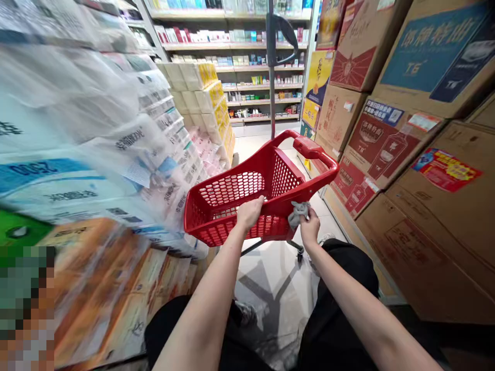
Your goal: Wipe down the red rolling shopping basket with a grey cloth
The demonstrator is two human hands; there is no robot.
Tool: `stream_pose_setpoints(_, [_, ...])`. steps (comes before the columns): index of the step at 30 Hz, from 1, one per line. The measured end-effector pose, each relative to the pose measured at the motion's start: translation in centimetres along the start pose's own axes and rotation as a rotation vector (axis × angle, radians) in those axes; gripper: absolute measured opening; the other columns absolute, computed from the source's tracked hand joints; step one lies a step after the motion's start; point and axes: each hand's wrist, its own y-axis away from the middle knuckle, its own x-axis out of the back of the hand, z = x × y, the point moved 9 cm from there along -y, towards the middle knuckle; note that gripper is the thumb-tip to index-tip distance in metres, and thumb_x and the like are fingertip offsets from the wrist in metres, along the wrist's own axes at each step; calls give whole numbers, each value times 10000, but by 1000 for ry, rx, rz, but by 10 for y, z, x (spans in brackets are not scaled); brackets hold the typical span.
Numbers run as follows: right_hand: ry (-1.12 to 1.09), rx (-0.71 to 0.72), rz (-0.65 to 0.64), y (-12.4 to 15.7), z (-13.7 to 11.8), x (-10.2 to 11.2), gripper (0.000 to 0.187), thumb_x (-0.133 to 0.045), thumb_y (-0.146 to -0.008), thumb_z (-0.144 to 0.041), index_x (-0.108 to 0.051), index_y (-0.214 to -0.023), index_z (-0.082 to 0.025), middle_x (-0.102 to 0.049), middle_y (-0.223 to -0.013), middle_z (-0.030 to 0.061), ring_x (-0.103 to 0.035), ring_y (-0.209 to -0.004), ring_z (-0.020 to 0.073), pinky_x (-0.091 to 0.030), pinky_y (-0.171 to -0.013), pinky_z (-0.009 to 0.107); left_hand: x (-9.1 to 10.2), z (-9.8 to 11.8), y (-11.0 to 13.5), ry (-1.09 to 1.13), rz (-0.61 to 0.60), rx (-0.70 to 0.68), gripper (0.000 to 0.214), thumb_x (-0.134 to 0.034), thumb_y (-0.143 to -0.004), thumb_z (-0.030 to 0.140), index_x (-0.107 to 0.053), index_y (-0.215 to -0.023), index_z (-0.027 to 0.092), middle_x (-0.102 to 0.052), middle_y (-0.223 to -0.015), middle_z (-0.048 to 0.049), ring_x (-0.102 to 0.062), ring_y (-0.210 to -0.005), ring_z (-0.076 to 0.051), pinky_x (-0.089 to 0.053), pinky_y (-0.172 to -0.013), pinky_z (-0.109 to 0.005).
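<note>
A red plastic shopping cart (282, 203) with perforated basket walls stands in front of me, its handle up at the right. My left hand (249, 212) is closed over the basket's near rim. In my right hand (310, 226) a crumpled grey cloth (298, 212) is pinched between the fingers, against the cart's side below the handle. The basket's visible inside holds nothing I can make out. A caster wheel (300, 254) shows under the cart, near my right wrist.
Wrapped tissue packs (166, 139) are piled high on the left, close to the cart. Stacked cardboard boxes (390, 139) line the right. Shelves (266, 67) of small goods stand at the back. A grey pole with a loop handle (273, 46) rises behind the cart.
</note>
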Motion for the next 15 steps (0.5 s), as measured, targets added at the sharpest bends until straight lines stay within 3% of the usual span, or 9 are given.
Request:
stream_pose_setpoints(3, [57, 157, -17, -10, -33, 3, 273, -527, -824, -217, -657, -1060, -174, -480, -1154, 103, -492, -1079, 199, -417, -973, 364, 2, -2, 2, 50, -13, 21, 740, -64, -924, 596, -713, -985, 245, -710, -1034, -25, -624, -982, -225, -409, -818, -293])
stream_pose_setpoints(5, [115, 265, -74, -9, -50, -6, 264, -502, -838, -186, -662, -1048, -185, -484, -1127, 96, -491, -1060, 192, -428, -959, 351, 3, -3, 5, 90, -24, 39, 761, -55, -916, 611, -720, -973, 246, -711, -1039, -18, -620, -995, -225, -408, -837, -293])
stream_pose_setpoints(8, [229, 399, -185, 10, -62, -34, 277, -461, -870, -154, -661, -1057, -197, -525, -1089, 93, -488, -1034, 195, -442, -937, 344, 6, -3, 9, 157, -44, 66, 781, -47, -905, 627, -731, -956, 253, -711, -1048, -1, -612, -1022, -230, -405, -871, -298])
stream_pose_setpoints(15, [552, 733, -480, 85, -78, -113, 297, -462, -922, -217, -607, -1181, -236, -529, -1222, 88, -412, -1144, 248, -420, -951, 373, 9, -3, 12, 341, -152, 58, 767, -37, -916, 577, -712, -1061, 243, -702, -1088, 14, -588, -1080, -215, -379, -971, -303])
